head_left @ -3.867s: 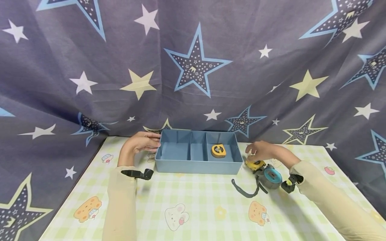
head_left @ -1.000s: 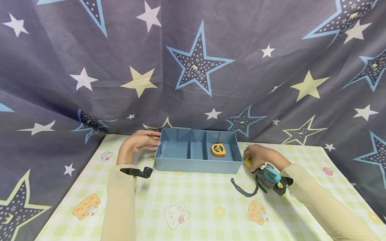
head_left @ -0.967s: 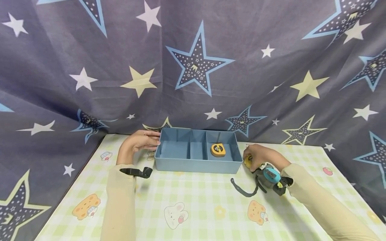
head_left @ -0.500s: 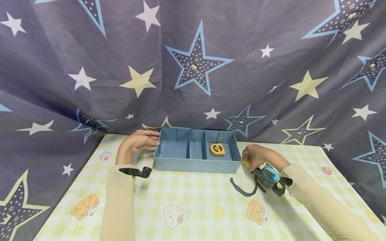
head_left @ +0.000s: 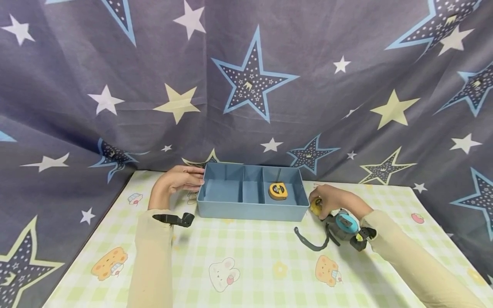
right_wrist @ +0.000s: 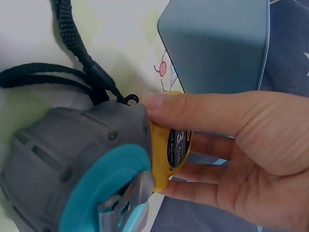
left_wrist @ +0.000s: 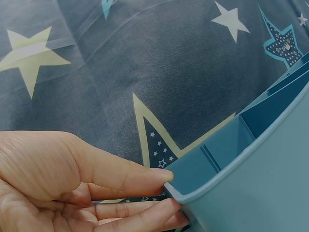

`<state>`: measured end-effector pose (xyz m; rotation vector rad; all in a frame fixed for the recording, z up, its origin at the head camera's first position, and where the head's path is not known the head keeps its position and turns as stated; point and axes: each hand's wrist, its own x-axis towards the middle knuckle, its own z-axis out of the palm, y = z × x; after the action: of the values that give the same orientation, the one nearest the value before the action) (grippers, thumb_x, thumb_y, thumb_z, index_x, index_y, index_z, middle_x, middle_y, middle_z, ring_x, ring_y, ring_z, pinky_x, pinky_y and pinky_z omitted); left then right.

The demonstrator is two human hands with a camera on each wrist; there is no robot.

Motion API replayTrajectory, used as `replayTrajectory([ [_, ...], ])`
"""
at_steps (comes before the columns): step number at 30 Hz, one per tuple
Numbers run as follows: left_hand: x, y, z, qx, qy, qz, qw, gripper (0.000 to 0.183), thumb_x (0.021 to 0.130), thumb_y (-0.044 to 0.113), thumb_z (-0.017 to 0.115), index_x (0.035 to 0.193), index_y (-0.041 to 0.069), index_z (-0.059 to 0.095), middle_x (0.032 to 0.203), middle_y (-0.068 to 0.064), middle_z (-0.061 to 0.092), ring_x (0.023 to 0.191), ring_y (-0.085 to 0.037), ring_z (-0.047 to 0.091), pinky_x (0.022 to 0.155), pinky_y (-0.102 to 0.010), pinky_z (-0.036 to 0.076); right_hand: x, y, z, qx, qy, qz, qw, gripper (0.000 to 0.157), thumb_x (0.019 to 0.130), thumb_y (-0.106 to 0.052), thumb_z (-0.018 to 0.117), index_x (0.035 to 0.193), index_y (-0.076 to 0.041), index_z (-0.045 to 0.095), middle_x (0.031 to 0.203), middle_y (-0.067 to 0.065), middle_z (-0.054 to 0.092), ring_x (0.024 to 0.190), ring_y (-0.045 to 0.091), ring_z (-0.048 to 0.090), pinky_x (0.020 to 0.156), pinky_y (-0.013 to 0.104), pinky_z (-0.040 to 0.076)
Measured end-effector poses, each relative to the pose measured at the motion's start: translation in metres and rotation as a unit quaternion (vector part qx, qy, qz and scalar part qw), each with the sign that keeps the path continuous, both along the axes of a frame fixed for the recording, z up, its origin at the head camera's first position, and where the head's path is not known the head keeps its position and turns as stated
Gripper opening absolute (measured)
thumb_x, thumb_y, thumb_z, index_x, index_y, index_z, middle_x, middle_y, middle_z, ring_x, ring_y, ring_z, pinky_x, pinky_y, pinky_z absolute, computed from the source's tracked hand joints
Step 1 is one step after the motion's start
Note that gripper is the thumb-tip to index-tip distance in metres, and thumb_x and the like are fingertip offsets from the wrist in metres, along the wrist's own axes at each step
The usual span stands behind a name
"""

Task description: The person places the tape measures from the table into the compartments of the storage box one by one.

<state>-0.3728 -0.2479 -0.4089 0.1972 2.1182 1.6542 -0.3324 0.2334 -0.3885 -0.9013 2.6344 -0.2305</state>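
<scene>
A blue-grey organizer box (head_left: 252, 212) with three compartments stands near the curtain. A small yellow tape measure (head_left: 278, 191) lies in its right compartment. My left hand (head_left: 179, 179) touches the box's left end with fairly straight fingers; in the left wrist view the thumb (left_wrist: 157, 179) lies at the rim corner and the other fingertips against the outer wall. To the right of the box, my right hand (head_left: 333, 200) holds another yellow tape measure (right_wrist: 170, 145) between thumb and fingers. A larger grey and teal tape measure (right_wrist: 91, 159) sits right beside it, appearing to touch.
The large tape measure's black wrist strap (head_left: 312, 244) trails left over the checked tablecloth (head_left: 265, 265), in front of the box. A star-patterned curtain (head_left: 246, 141) hangs directly behind the box.
Since the earliest frame, my right hand has come down around the yellow tape measure and gripped it. The left hand and the box have hardly moved. Little differs over the last second.
</scene>
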Motion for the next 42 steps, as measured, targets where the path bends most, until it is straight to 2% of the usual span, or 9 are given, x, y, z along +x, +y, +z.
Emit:
replayTrajectory([
  [9, 0.0, 0.0, 0.0, 0.0, 0.0, 0.001, 1.0, 0.067, 0.097, -0.001, 0.064, 0.156, -0.006, 0.033, 0.156, -0.033, 0.039, 0.136, -0.038, 0.053, 0.104, -0.034, 0.057, -0.0001, 0.0016, 0.0, 0.001, 0.002, -0.012, 1.0, 0.039, 0.063, -0.002, 0.086, 0.1, -0.003, 0.073, 0.093, 0.006, 0.07, 0.075, 0.011, 0.052, 0.068, 0.024, 0.048],
  [15, 0.0011, -0.0001, 0.0003, 0.0, 0.002, 0.0, 1.0, 0.068, 0.096, 0.0, 0.064, 0.156, -0.006, 0.033, 0.156, -0.032, 0.038, 0.135, -0.037, 0.055, 0.107, -0.038, 0.055, -0.0002, 0.0036, -0.0002, -0.006, -0.01, -0.03, 0.999, 0.035, 0.064, -0.001, 0.085, 0.097, -0.005, 0.074, 0.091, 0.005, 0.07, 0.075, 0.011, 0.052, 0.068, 0.025, 0.048],
  [20, 0.0014, -0.0001, 0.0003, 0.002, 0.002, 0.002, 1.0, 0.068, 0.096, 0.0, 0.064, 0.156, -0.006, 0.033, 0.156, -0.032, 0.039, 0.135, -0.037, 0.055, 0.106, -0.037, 0.056, 0.0003, 0.0029, -0.0004, -0.015, -0.016, -0.032, 0.999, 0.034, 0.063, 0.002, 0.084, 0.095, -0.005, 0.074, 0.088, 0.005, 0.069, 0.074, 0.009, 0.051, 0.066, 0.024, 0.047],
  [26, 0.002, -0.0006, -0.0005, -0.003, 0.005, 0.001, 1.0, 0.068, 0.097, 0.002, 0.065, 0.156, -0.005, 0.034, 0.157, -0.031, 0.039, 0.139, -0.042, 0.049, 0.106, -0.037, 0.056, 0.001, 0.0005, 0.0001, -0.006, -0.002, -0.016, 1.0, 0.035, 0.062, 0.001, 0.084, 0.094, -0.005, 0.074, 0.087, 0.003, 0.071, 0.073, 0.008, 0.051, 0.067, 0.023, 0.048],
  [33, 0.0026, -0.0013, -0.0006, -0.006, 0.007, 0.005, 0.9999, 0.067, 0.096, 0.002, 0.065, 0.156, -0.004, 0.035, 0.156, -0.03, 0.04, 0.139, -0.043, 0.048, 0.106, -0.038, 0.056, 0.0004, -0.0007, -0.0008, -0.003, 0.012, -0.008, 1.0, 0.035, 0.06, 0.0, 0.086, 0.093, -0.004, 0.074, 0.087, 0.002, 0.073, 0.075, 0.011, 0.054, 0.072, 0.026, 0.052],
  [42, 0.0026, -0.001, -0.0001, -0.001, 0.005, 0.004, 1.0, 0.067, 0.097, 0.001, 0.064, 0.156, -0.005, 0.034, 0.158, -0.03, 0.038, 0.139, -0.042, 0.049, 0.102, -0.034, 0.058, -0.0017, -0.0031, -0.0049, 0.018, -0.007, -0.041, 0.999, 0.039, 0.061, -0.002, 0.089, 0.098, -0.007, 0.075, 0.091, 0.0, 0.073, 0.077, 0.009, 0.056, 0.071, 0.025, 0.052],
])
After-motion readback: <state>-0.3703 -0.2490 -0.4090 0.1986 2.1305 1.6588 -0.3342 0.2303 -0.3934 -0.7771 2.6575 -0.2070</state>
